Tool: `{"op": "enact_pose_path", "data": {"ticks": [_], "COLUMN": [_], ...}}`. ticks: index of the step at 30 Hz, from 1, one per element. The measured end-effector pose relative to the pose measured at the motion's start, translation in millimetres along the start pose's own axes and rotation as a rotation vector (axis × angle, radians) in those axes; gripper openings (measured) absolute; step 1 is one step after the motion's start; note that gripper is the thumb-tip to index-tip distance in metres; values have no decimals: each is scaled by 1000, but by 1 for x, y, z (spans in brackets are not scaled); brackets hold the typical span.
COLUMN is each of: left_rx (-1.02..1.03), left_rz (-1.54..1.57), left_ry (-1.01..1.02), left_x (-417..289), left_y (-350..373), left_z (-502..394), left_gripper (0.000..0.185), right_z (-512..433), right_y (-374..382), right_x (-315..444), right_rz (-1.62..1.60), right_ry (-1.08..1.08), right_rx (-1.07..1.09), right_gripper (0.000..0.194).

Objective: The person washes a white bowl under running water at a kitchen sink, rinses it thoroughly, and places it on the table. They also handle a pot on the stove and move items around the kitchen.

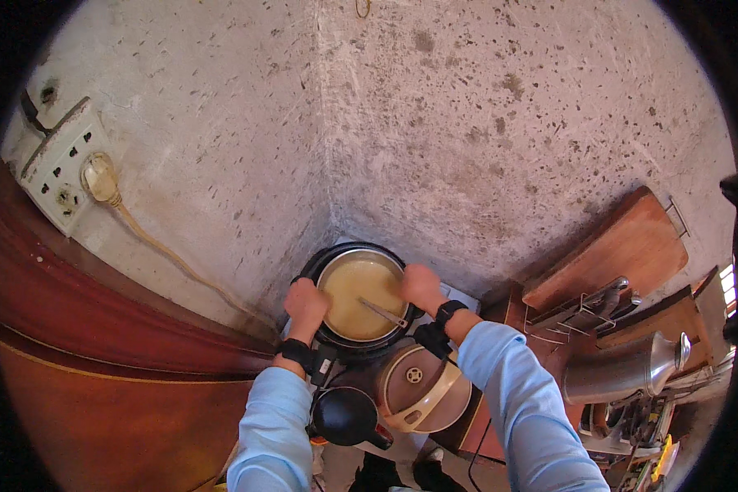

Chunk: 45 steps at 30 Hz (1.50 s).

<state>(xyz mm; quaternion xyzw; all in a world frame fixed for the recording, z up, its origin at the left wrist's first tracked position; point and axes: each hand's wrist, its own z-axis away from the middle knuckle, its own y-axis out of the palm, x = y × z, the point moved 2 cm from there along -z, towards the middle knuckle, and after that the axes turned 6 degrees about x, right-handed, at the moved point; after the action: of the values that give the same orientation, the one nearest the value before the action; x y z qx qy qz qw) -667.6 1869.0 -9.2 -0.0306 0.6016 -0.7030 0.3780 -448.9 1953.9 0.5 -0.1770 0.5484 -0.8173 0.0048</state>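
Observation:
A round metal pot [342, 278] holds a pale yellowish liquid, and the metal handle of a ladle or spoon [382, 312] slants out of it to the right. Around the pot is a wider black ring or pan rim [310, 270]. My left hand [306, 305] is closed at the left side of the pot and my right hand [422, 288] at the right side. Both seem to grip its sides or handles; the fingers hide the exact grip. A black band with a small device is on each wrist.
Nearer to me are a dark kettle [345, 416] and a rice cooker [400, 372] with a beige handle. Two walls meet behind the pot. A plug [101, 177] sits in a power strip at left. Cutting boards [615, 252], a knife rack [581, 320] and a metal flask [615, 369] stand at right.

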Motion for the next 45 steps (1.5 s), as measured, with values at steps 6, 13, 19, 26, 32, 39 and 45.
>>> {"op": "enact_pose_path", "data": {"ticks": [6, 13, 19, 26, 32, 39, 45], "left_rx": [87, 171, 154, -144, -127, -9, -8], "left_rz": [18, 53, 30, 414, 510, 562, 518], "left_ry": [38, 29, 76, 220, 344, 361, 452], "left_x": [10, 15, 26, 52, 51, 49, 52], "left_y": [-7, -22, -18, -20, -10, 2, 0], "left_z": [-12, -16, -19, 0, 55, 87, 96], "left_gripper": [35, 38, 29, 22, 15, 11, 10], "right_z": [-17, -21, -15, -25, -45, -42, -45], "right_y": [-10, -10, -2, 19, 26, 25, 30], "right_x": [-7, 0, 2, -7, -11, -6, -4], "right_rz": [-167, -226, -569, -677, -348, -197, -97], "right_ry": [0, -212, -53, 79, -46, 9, -92], "right_rx": [297, 70, 297, 337, 212, 180, 137], "right_gripper": [37, 40, 32, 21, 18, 28, 33]}}
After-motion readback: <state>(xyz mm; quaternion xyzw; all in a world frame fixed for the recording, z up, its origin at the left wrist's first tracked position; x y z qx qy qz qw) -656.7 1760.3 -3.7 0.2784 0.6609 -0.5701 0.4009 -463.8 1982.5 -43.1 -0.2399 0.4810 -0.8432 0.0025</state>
